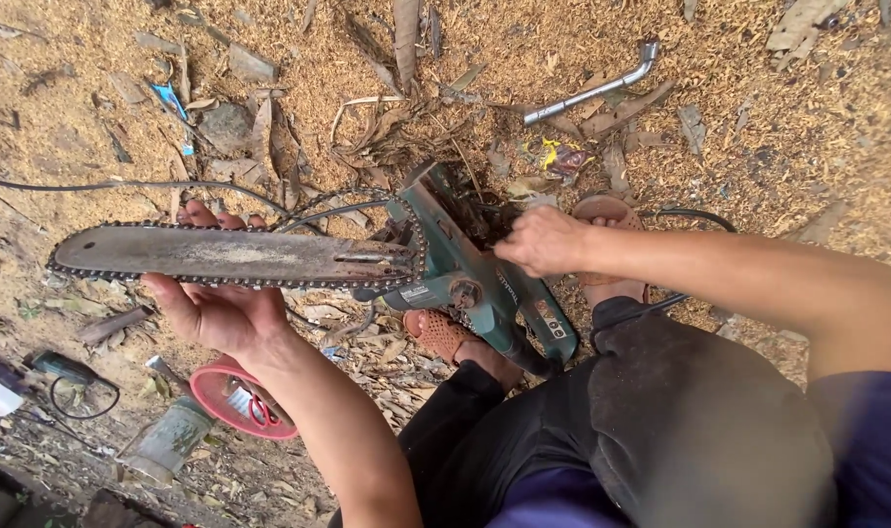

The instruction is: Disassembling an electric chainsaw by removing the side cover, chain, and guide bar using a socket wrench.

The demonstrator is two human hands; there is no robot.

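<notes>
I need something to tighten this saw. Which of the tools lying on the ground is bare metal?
The L-shaped socket wrench, upper right on the sawdust. The hand tool at lower left has a dark green body and cord.

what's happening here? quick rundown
A squatting person has a green chainsaw over sawdust-covered ground. The left hand supports the guide bar from beneath, palm up, chain fitted around it. The right hand is on the saw body. A metal wrench lies beyond, untouched.

Dark green chainsaw body (470,279), rusty grey-brown bar (230,256), red bowl (232,401).
</notes>
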